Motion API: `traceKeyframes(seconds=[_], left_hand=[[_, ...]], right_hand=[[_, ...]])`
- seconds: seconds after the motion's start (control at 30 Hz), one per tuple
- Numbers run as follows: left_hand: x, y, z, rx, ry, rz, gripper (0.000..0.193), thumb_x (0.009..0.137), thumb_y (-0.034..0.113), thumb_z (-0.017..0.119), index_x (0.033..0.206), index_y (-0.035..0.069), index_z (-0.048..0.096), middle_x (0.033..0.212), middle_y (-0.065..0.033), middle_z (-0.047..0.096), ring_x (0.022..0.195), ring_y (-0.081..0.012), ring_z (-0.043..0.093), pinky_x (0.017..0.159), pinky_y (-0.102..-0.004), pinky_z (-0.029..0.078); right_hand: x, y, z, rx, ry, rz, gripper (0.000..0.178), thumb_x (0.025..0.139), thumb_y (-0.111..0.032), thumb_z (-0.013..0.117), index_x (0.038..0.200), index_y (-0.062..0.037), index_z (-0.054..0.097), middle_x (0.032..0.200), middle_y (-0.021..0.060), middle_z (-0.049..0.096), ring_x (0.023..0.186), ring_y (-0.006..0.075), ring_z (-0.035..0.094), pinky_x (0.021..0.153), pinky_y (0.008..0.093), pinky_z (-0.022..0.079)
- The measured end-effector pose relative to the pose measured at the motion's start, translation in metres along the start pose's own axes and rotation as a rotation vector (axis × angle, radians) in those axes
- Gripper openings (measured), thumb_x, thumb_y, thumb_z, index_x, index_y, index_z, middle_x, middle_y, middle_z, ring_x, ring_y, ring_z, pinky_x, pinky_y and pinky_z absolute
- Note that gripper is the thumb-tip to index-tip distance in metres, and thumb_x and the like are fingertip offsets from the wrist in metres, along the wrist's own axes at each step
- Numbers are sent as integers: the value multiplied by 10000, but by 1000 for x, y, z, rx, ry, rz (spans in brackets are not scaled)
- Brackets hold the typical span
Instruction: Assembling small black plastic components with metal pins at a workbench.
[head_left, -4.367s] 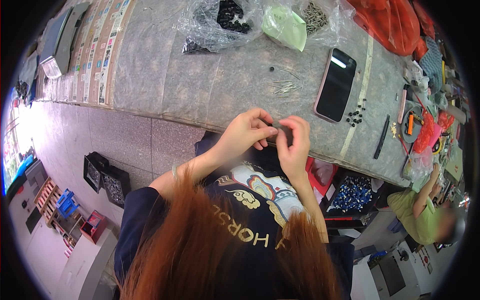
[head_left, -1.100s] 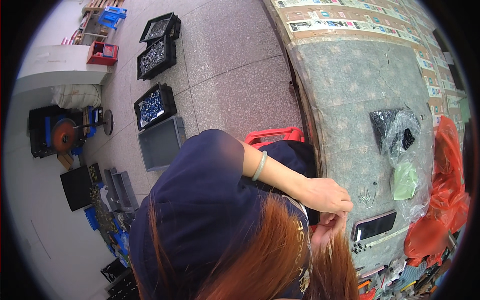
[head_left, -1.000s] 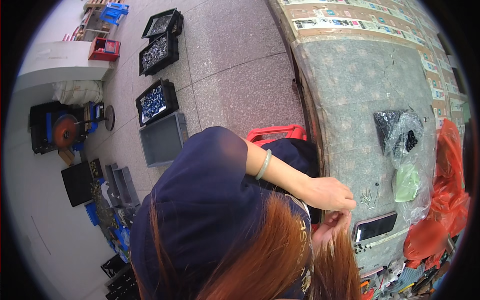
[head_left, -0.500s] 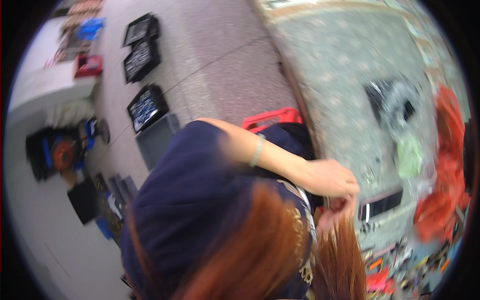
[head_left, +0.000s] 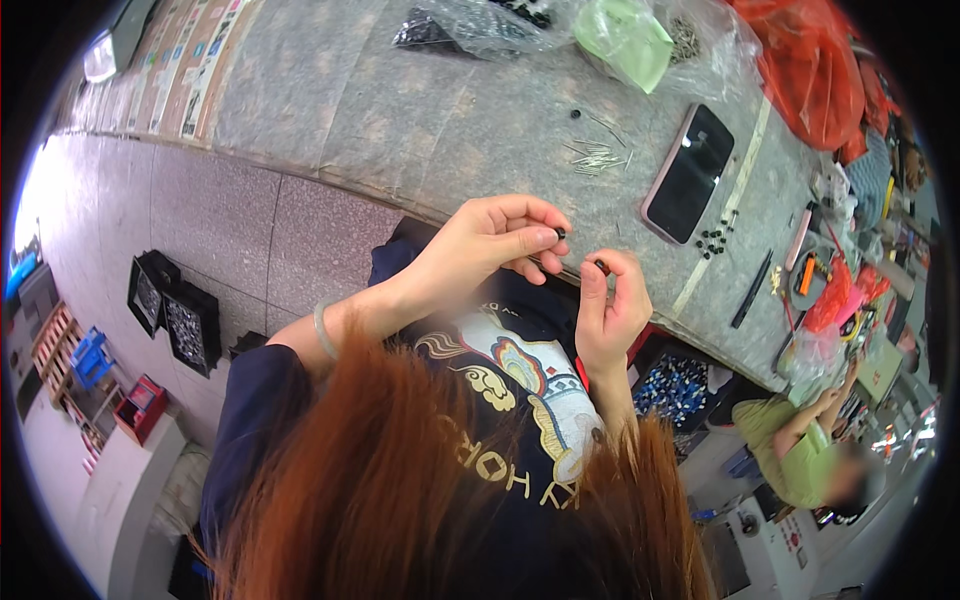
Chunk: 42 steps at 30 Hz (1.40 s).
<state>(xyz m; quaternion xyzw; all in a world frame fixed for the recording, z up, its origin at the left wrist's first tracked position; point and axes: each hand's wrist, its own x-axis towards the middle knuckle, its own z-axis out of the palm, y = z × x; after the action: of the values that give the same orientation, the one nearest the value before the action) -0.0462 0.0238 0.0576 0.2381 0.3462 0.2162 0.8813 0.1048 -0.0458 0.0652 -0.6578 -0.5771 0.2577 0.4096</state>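
Observation:
Both of my hands are raised at the near edge of the worktable, a short gap between them. My left hand (head_left: 492,245), with a bangle (head_left: 323,331) on its wrist, pinches a small black piece (head_left: 560,234) between thumb and fingertips. Between the thumb and forefinger of my right hand (head_left: 614,312) is another small dark piece (head_left: 601,267); its exact kind is too small to tell. Beyond the hands lie thin metal pins (head_left: 597,156) in a loose pile. Several small black pieces (head_left: 712,242) are grouped beside a phone (head_left: 690,172).
Clear plastic bags (head_left: 480,27), a green bag (head_left: 625,42) and red bags (head_left: 812,70) lie along the table's far side. A black pen (head_left: 752,290) and tools lie at right. Black trays (head_left: 192,325) stand on the floor at left. A person in green (head_left: 785,450) sits at right.
The view has swung round to the table in front of me. My hand has left my hair, and both hands now show in front of my chest, each pinching a small dark piece.

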Motion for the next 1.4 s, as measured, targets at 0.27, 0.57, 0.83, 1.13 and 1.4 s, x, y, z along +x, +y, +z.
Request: traceKeyframes(seconds=[0.27, 0.57, 0.83, 1.13, 1.4], left_hand=[[6, 1, -3, -305, -129, -127, 158, 830, 88, 501, 973, 20, 490, 827, -50, 554, 753, -112, 553, 664, -225, 484], [-5, 16, 18, -69, -9, -47, 155, 801, 43, 528, 943, -12, 499, 807, -77, 560, 698, -112, 553, 589, -198, 468], [-10, 17, 24, 123, 4, 55, 123, 800, 3, 521, 907, -56, 514, 788, -105, 582, 681, -108, 557, 608, -213, 476], [-13, 18, 21, 304, -21, 77, 120, 797, 12, 533, 902, -45, 525, 773, -89, 587, 674, -91, 554, 602, -197, 458], [-14, 21, 18, 304, -15, 21, 113, 790, 69, 562, 845, -29, 555, 732, -56, 591, 636, -81, 557, 582, -201, 464]], right_hand=[[-1, 6, -5, 640, -1, 461, 108, 796, -36, 534, 894, 7, 524, 766, 40, 546, 706, 92, 499, 652, 213, 407], [2, 14, -7, 1344, -158, 572, 177, 779, -35, 541, 945, 25, 529, 795, 110, 573, 700, 154, 539, 626, 245, 436], [-1, 12, -8, 1291, -153, 494, 156, 773, -17, 542, 918, 40, 535, 803, 145, 596, 692, 170, 568, 618, 258, 456], [-2, 6, -9, 1156, -115, 505, 144, 755, 38, 540, 897, 51, 547, 785, 132, 601, 676, 156, 574, 616, 244, 464], [3, 1, -16, 441, -129, 238, 146, 696, 49, 608, 840, 37, 589, 742, 106, 610, 644, 135, 580, 584, 218, 443]])
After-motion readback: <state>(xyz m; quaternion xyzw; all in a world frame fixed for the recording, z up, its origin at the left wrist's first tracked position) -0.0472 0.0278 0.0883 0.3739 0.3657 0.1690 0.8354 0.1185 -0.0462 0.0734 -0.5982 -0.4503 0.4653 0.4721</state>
